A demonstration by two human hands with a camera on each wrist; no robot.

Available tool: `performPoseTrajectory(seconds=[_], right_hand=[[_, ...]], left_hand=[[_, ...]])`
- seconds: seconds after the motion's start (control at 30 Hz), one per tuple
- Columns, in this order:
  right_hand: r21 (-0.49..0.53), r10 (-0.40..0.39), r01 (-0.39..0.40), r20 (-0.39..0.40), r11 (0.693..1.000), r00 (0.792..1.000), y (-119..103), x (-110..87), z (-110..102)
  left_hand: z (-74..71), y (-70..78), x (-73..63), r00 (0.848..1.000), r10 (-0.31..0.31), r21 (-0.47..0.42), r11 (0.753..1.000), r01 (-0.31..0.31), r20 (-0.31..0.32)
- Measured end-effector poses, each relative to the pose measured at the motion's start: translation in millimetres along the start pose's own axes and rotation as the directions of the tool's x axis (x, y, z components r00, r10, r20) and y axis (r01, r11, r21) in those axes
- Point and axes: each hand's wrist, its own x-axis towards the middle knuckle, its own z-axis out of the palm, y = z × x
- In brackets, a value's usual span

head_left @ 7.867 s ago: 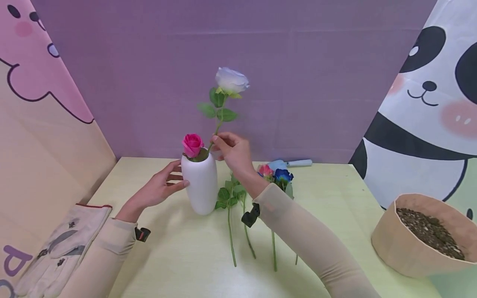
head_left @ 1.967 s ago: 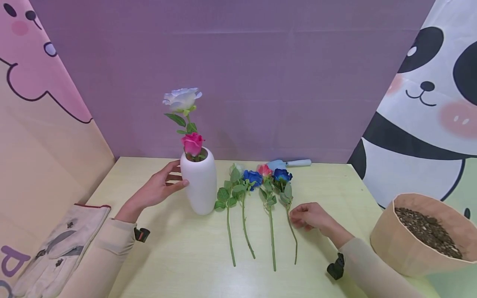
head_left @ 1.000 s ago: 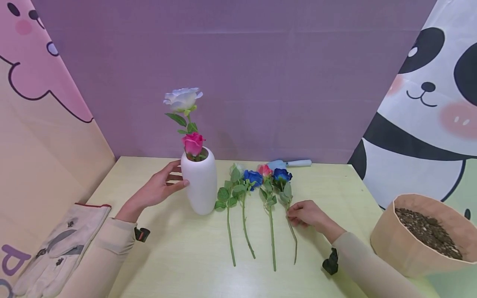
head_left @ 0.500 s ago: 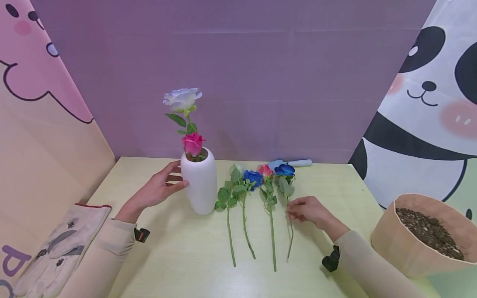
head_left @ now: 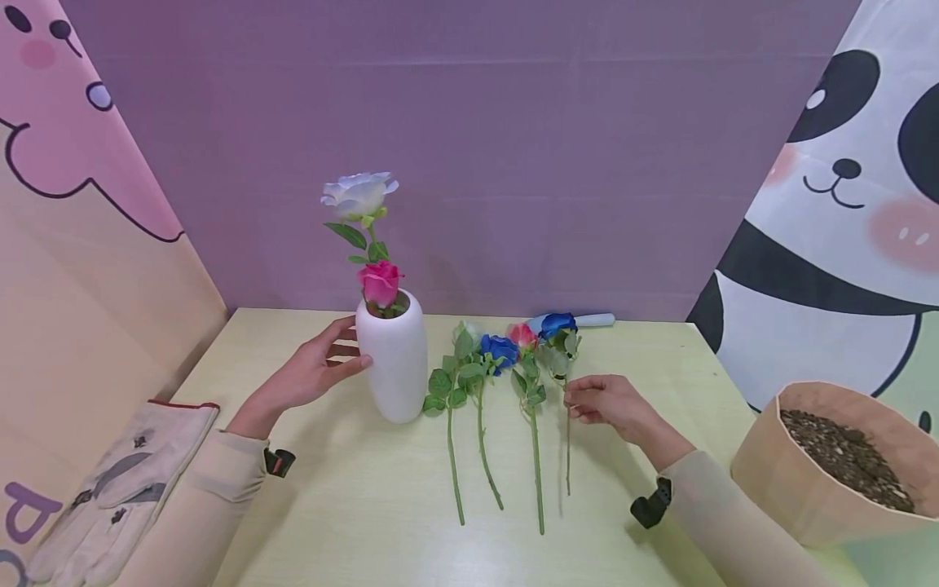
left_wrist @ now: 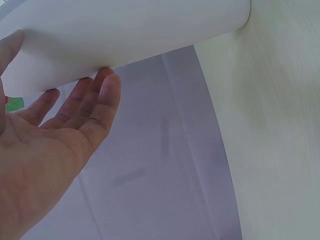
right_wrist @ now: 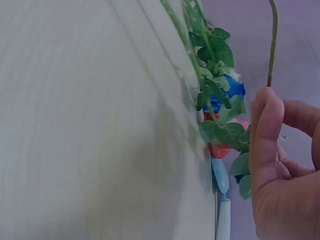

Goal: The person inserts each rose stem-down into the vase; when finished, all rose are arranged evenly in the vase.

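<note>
A: Background: a purple backdrop [head_left: 469,163] stood behind a pale table [head_left: 330,489], with a panda panel [head_left: 807,342] at the right. Where was the vase?

B: The white vase [head_left: 394,367] stood upright, left of the middle. A pink rose [head_left: 380,283] sat low in its mouth; a white rose [head_left: 359,196] rose higher behind it.

A: State of the hands?

B: Well apart. The left hand [head_left: 311,375] held the vase by its side, thumb at the front, fingertips on the wall.

A: And the right hand [head_left: 612,408]?

B: It pinched the stem of a blue rose [head_left: 555,359] between thumb and fingers. The stem's lower end was clear of the table — shadow visible below. Whether the bloom touched anything, I could not tell; in the head view it overlapped the trowel [head_left: 596,320].

A: Other stems?

B: Three lay between vase and right hand: a pale rose [head_left: 438,383], a second blue rose [head_left: 499,352] and a coral rose [head_left: 530,393].

A: Edges?

B: Work gloves [head_left: 132,481] at left; a beige pot [head_left: 763,473] of dark soil at right.
</note>
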Motion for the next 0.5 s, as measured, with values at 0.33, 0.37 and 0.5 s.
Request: performPoseTrajectory(seconds=[0.33,0.37,0.5], right_hand=[[0.043,-0.001,0.003,-0.054,0.999,0.999,-13.4,-1.5,0.5],[0.049,-0.010,0.012,-0.057,0.999,0.998,-14.3,-1.4,0.6],[0.076,-0.045,0.050,-0.069,0.996,0.997,-19.9,-1.4,2.3]], left_hand=[[0.0,0.0,0.3,1.000,0.000,0.000,1.000,0.000,-0.006],[0.0,0.2,0.3,1.000,-0.002,0.001,1.000,0.002,-0.007],[-0.3,0.7,-0.2,1.000,-0.001,0.008,1.000,0.001,-0.008]])
